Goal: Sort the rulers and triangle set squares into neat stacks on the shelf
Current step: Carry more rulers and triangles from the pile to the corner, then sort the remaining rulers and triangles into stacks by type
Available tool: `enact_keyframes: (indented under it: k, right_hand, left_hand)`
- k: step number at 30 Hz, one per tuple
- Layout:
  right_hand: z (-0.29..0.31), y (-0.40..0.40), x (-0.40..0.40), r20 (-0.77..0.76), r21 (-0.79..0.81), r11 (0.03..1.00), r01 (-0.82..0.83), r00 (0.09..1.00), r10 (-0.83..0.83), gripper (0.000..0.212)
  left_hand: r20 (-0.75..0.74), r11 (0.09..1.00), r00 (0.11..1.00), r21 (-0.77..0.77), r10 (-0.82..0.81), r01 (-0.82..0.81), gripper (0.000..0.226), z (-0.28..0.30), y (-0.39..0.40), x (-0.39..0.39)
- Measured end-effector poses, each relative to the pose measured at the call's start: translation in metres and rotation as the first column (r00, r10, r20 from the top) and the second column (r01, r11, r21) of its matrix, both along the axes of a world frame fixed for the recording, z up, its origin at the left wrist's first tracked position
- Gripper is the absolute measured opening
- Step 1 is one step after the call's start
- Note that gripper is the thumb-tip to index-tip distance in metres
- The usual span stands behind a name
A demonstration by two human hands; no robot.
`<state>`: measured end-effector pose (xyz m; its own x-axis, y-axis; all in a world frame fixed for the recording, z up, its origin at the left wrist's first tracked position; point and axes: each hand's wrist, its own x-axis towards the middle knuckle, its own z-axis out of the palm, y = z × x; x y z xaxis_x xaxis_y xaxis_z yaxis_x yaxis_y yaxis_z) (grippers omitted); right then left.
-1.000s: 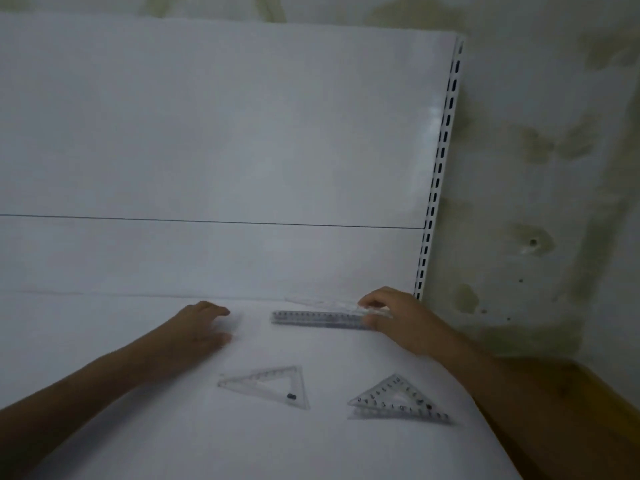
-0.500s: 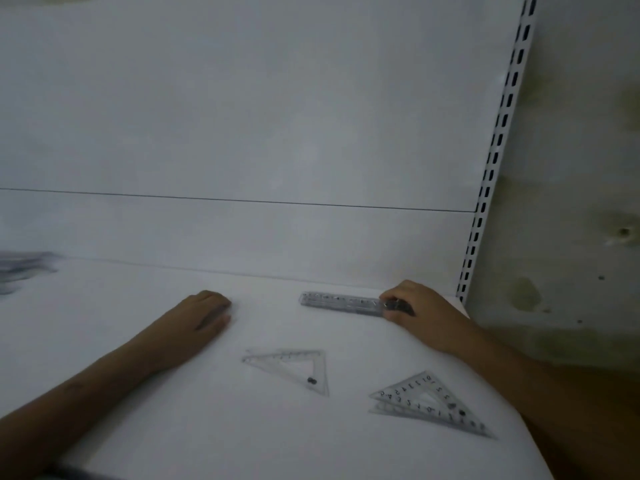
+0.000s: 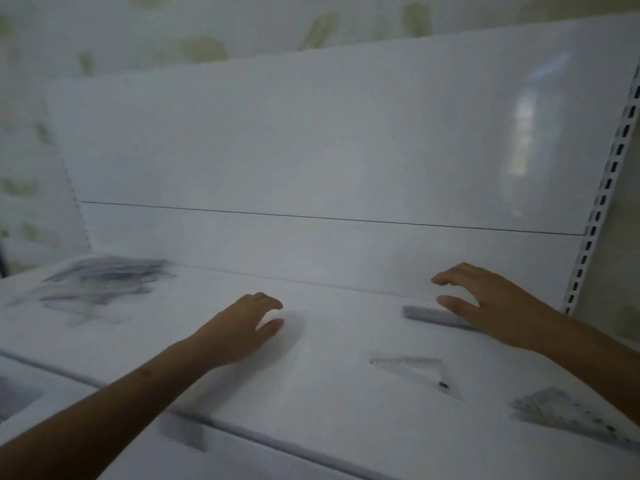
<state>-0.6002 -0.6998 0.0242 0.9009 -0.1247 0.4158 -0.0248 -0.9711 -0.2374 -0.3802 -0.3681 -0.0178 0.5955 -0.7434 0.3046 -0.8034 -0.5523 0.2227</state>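
- Both hands first: my left hand [image 3: 242,332] rests on the shelf [image 3: 329,393] with its fingers loosely curled and nothing in them, I think as a brace while I lean in. My right hand [image 3: 485,303] hovers with fingers spread and relaxed, thumb just above the near end of a ruler stack; it grips nothing.
- Under both hands, the white shelf carries everything, and its back panel [image 3: 329,150] rises just beyond my fingertips. That edge is handy to line straight pieces up against.
- Far to the left of my left hand, a blurred dark heap of pieces [image 3: 104,282] lies unsorted by the back panel. It is too smeared to tell rulers from set squares. I judge most of the sorting is still ahead.
- Nearer me than my right hand, off its wrist, a printed set-square stack [image 3: 568,417] lies flat at the shelf's right end.
- Between my two hands and nearer to me, a clear set square [image 3: 415,370] lies flat by itself, well apart from the printed ones, perhaps the seed of a second stack.
- Right under my right thumb, the ruler stack [image 3: 433,315] lies parallel to the back panel and near it, kept straight so more rulers can go on top.
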Motion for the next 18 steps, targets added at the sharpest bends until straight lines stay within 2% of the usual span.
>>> enact_keyframes:
  k: [3, 4, 5, 7, 9, 11, 12, 16, 18]
  right_hand:
    - [0.009, 0.069, 0.028, -0.052, -0.022, 0.999, -0.042, 0.998, 0.041, 0.040]
    - [0.007, 0.091, 0.038, -0.086, -0.031, 0.998, -0.058, 0.995, 0.055, 0.040]
    - [0.003, 0.112, 0.047, -0.119, -0.041, 0.995, -0.086, 0.990, 0.080, 0.044]
    - [-0.006, 0.157, 0.073, -0.155, -0.045, 0.984, -0.170, 0.975, 0.161, 0.069]
    - [-0.018, 0.202, 0.103, -0.202, -0.027, 0.973, -0.228, 0.955, 0.218, 0.086]
    - [-0.028, 0.247, 0.130, -0.253, 0.007, 0.961, -0.277, 0.929, 0.269, 0.083]
    - [-0.032, 0.267, 0.142, -0.275, 0.019, 0.957, -0.290, 0.919, 0.284, 0.080]
    - [-0.037, 0.325, 0.188, -0.320, 0.022, 0.939, -0.344, 0.887, 0.333, 0.090]
    - [-0.035, 0.344, 0.215, -0.329, 0.011, 0.935, -0.356, 0.881, 0.339, 0.088]
  left_hand:
    - [0.040, 0.999, 0.998, -0.005, 0.043, -0.043, 0.049, 0.008, 0.076, 0.011]
    - [0.039, 0.997, 0.997, -0.015, 0.072, -0.071, 0.051, 0.010, 0.102, 0.013]
    - [0.031, 0.994, 0.994, -0.020, 0.106, -0.105, 0.061, 0.011, 0.127, 0.014]
    - [0.001, 0.984, 0.985, -0.042, 0.174, -0.174, 0.075, 0.010, 0.185, 0.020]
    - [-0.012, 0.969, 0.971, -0.068, 0.237, -0.237, 0.057, 0.007, 0.236, 0.027]
    - [-0.031, 0.954, 0.956, -0.073, 0.290, -0.292, 0.033, 0.004, 0.281, 0.037]
    - [-0.038, 0.947, 0.950, -0.075, 0.310, -0.312, 0.029, 0.003, 0.299, 0.041]
    - [-0.091, 0.922, 0.927, -0.104, 0.364, -0.372, 0.029, 0.000, 0.349, 0.058]
    - [-0.099, 0.918, 0.923, -0.110, 0.372, -0.382, 0.030, -0.001, 0.364, 0.071]
